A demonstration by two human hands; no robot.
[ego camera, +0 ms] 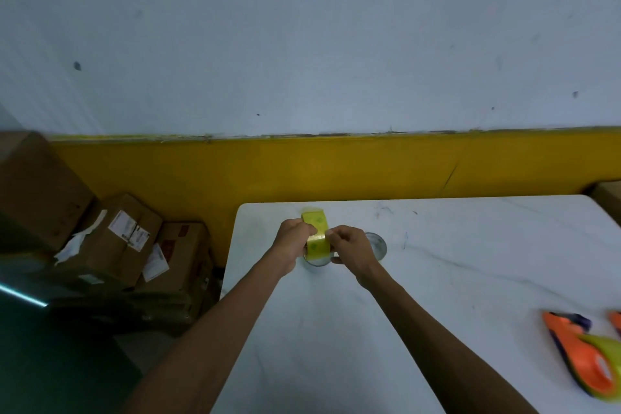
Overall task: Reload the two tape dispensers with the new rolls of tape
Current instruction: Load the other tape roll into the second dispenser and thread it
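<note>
Above the far-left part of the white marble-patterned worktop (437, 279), both the left hand (293, 234) and right hand (349, 245) pinch the light, stiff yellow-green tape roll (316, 234), probably best held by its rim, away from the sticky face.

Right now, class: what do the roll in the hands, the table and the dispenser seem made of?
Yellow tape roll: glossy, translucent plastic film, by its sheen. Table: smooth white top with grey veins, marble or a laminate imitation. Orange dispenser: apparently moulded plastic, uniformly bright.
</note>
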